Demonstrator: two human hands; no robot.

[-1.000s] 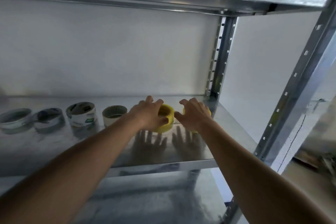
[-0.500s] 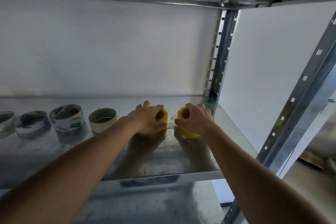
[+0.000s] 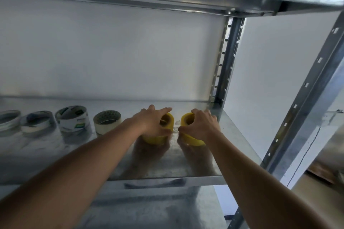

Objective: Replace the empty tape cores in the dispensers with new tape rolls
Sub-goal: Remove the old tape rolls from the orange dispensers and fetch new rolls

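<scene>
Hands [image 3: 152, 121] [image 3: 202, 126] grip round yellow rolls [image 3: 154, 138] [image 3: 191, 140]; galvanized shelf [image 3: 232, 145]

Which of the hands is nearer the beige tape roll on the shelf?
Left. The left hand grips a yellow roll just right of the beige tape roll; the right hand holds the other yellow roll, farther right.

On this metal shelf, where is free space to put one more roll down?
The front strip of the galvanized metal shelf, before the four tape rolls, is bare. The back row is crowded: beige tape roll, then two yellow tape rolls, gripped by the left hand and right hand.
</scene>
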